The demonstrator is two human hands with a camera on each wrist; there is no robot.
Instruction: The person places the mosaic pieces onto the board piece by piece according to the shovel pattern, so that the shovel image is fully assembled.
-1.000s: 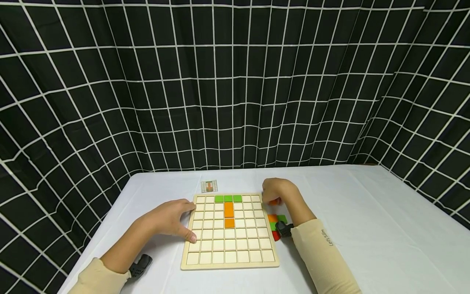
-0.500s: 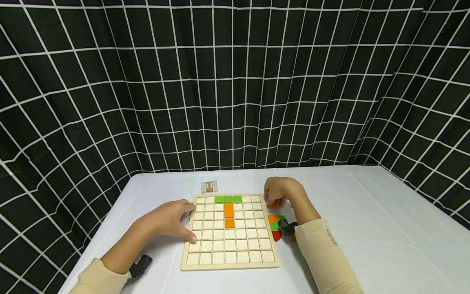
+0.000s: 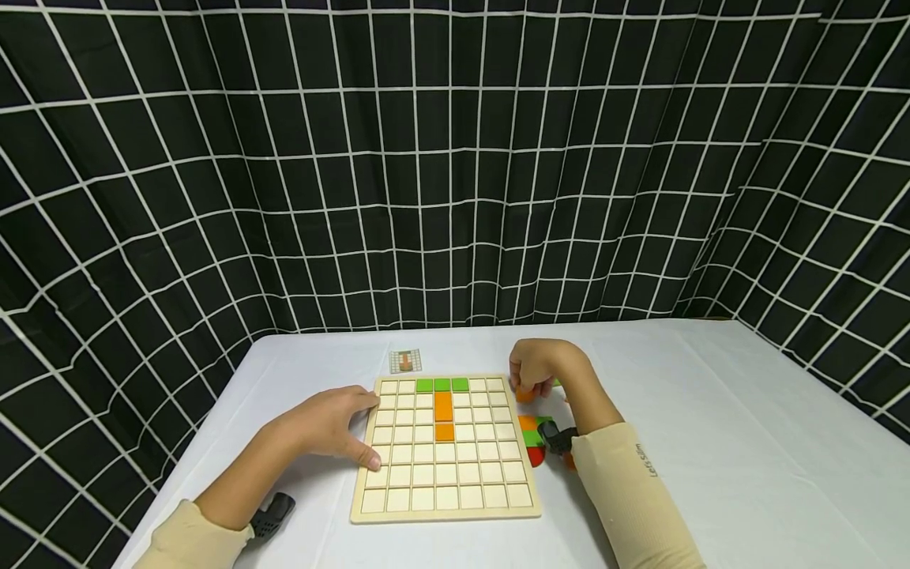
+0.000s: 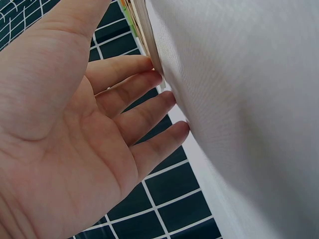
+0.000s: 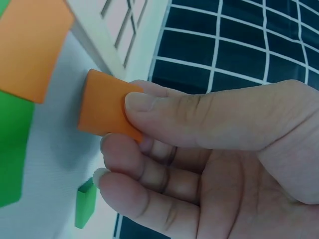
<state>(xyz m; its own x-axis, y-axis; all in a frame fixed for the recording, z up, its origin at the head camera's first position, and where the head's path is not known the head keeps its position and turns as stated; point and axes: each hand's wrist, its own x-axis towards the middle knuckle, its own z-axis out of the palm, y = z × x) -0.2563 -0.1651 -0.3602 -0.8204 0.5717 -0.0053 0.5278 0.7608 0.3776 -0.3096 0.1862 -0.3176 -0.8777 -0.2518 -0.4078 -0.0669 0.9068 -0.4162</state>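
A wooden grid board (image 3: pixel 445 518) lies on the white table. Three green squares (image 3: pixel 442 385) sit in its far row, with an orange piece (image 3: pixel 443 406) and an orange square (image 3: pixel 444 432) in the column below. My left hand (image 3: pixel 323 423) rests at the board's left edge, thumb on the rim; the left wrist view shows its fingers (image 4: pixel 149 117) extended and touching the edge and the cloth. Beyond the board's right edge, my right hand (image 3: pixel 538 365) pinches an orange square tile (image 5: pixel 102 102) between thumb and fingers, just off the table surface or touching it; I cannot tell which.
Right of the board lie loose orange (image 3: pixel 527 423), green (image 3: pixel 532 438) and red (image 3: pixel 535 456) pieces, partly under my right wrist. A small green piece (image 5: pixel 85 204) lies past my right fingertips. A small pattern card (image 3: pixel 405 361) lies behind the board. Dark gridded curtains (image 3: pixel 455 197) surround the table.
My right hand has shifted slightly right, and the orange tile at its fingertips shows more fully. A green piece beside that hand has come into sight. The left hand and the board stay put.
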